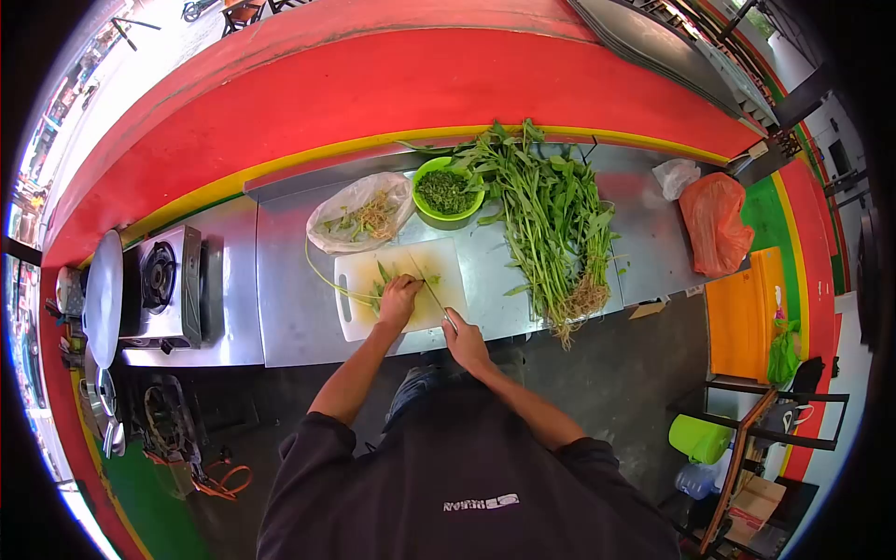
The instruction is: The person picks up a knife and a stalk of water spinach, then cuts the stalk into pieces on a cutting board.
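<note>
On the pale cutting board (353, 320), my left hand (399, 301) is closed over some leafy green stems (381, 276), pressing them to the surface. My right hand (465, 343) grips a knife (435, 297), its thin blade angled up and left towards my left fingertips. Small green bits lie on the board beside the blade. Behind the board stands a green bowl (448, 222) of chopped greens (446, 191). A clear plastic bag (347, 198) with roots and trimmings lies at the board's far left. To the right spreads a big heap of leafy stalks (551, 215), roots towards me.
A gas stove (168, 280) sits at the left end of the metal counter (285, 308). An orange plastic bag (714, 224) and a small clear bag (676, 175) rest at the right end. The red wall (401, 84) runs along the back.
</note>
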Demonstrator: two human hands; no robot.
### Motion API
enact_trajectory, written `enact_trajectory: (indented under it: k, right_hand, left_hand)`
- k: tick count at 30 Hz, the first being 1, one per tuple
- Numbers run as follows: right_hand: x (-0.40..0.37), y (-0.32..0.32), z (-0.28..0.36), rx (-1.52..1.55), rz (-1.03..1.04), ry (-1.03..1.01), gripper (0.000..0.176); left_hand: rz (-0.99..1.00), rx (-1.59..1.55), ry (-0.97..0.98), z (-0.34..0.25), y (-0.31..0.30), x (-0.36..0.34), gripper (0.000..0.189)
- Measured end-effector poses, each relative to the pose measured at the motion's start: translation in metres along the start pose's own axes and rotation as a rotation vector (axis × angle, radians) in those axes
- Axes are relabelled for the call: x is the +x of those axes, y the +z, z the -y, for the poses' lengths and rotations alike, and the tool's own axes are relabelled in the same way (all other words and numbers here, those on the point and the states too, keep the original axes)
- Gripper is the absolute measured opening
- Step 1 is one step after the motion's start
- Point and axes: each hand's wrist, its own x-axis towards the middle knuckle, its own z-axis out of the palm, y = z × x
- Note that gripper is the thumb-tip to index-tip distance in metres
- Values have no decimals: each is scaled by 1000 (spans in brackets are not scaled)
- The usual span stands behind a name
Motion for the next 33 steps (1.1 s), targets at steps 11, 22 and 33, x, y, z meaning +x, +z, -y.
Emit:
enact_trajectory:
  k: [11,22,33]
  right_hand:
    - [10,3,4,-70,-5,-9,38]
    - [2,2,0,-78,5,-37,38]
    - [-3,2,5,2,-6,-16,40]
  left_hand:
    - [28,53,-28,-7,-7,2,17]
    - [-1,70,-11,-10,-9,4,9]
    - [55,32,-70,0,-6,4,12]
